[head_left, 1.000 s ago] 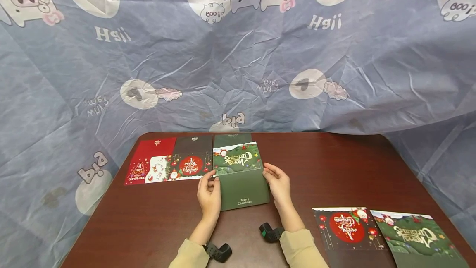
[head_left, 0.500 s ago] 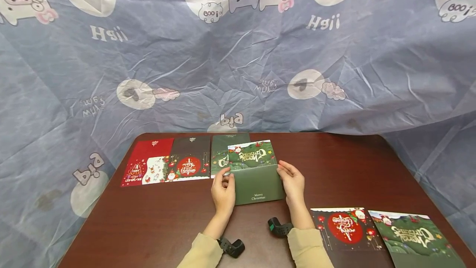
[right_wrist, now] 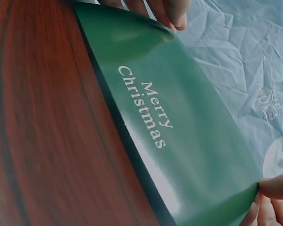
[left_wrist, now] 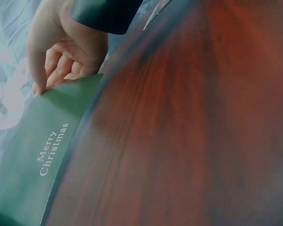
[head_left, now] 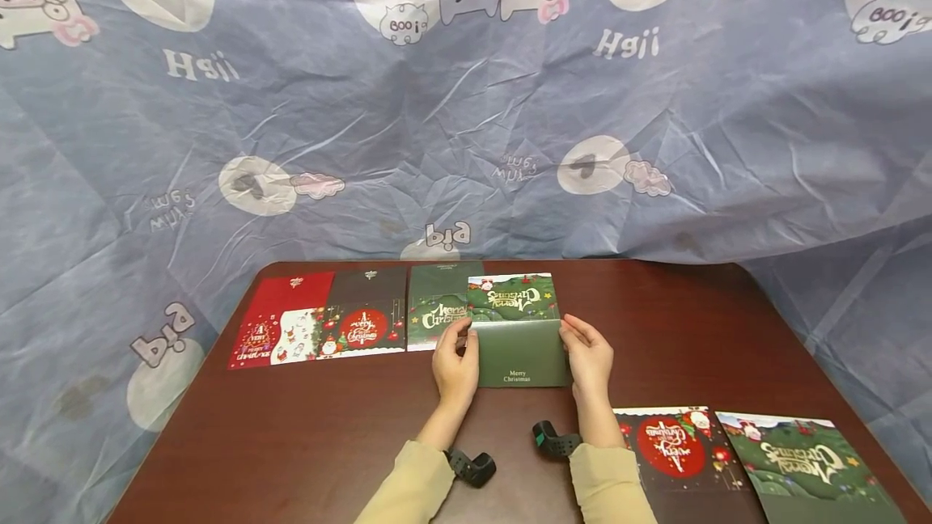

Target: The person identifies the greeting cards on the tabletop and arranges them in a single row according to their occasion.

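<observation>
**Green Christmas card (head_left: 520,352), one, hand-held**

Location: lower centre of the head frame, between the fingers of the left hand (head_left: 456,364) and right hand (head_left: 589,358); left fingers pinching its left edge, right fingers its right edge.

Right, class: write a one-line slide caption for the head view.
Hands grip a green card by its sides, with five other cards on the table.

Tbh there was decent bare bench (head_left: 699,330) right of the held green card (head_left: 520,352), plus more to its near left. Hands (head_left: 455,368) took up both its sides though. A card row (head_left: 364,326) blocked its far left, two more cards (head_left: 670,447) its near right, and hanging cloth (head_left: 466,120) rose behind it.
</observation>
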`<state>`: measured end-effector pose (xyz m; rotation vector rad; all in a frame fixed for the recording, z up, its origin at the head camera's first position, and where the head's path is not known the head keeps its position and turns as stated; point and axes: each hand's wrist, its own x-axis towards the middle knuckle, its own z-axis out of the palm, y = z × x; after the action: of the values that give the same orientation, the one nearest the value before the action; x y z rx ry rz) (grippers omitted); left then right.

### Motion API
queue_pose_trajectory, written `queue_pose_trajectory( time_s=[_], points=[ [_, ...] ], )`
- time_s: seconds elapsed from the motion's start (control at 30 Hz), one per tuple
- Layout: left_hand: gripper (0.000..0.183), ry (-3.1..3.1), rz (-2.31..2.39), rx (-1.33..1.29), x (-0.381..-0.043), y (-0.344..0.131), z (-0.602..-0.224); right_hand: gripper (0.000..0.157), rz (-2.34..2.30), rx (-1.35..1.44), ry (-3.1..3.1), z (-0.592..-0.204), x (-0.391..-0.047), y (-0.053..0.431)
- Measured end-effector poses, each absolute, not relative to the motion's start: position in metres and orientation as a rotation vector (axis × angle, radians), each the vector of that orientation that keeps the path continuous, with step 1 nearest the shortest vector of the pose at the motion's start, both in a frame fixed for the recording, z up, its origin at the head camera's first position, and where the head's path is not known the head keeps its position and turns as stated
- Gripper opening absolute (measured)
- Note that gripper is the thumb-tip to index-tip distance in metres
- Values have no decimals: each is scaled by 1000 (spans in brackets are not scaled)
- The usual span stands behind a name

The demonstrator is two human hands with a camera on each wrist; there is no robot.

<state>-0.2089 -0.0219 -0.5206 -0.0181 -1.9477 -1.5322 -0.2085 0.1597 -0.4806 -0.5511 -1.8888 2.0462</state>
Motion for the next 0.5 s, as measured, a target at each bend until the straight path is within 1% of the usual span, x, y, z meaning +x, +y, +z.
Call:
queue_pose_trajectory(
  time_s=[0.5],
  points=[
    [22,-1999,-1513,-17,-224,0,-522,29,2043,-601,-1838,-482,-211,177]
  ],
)
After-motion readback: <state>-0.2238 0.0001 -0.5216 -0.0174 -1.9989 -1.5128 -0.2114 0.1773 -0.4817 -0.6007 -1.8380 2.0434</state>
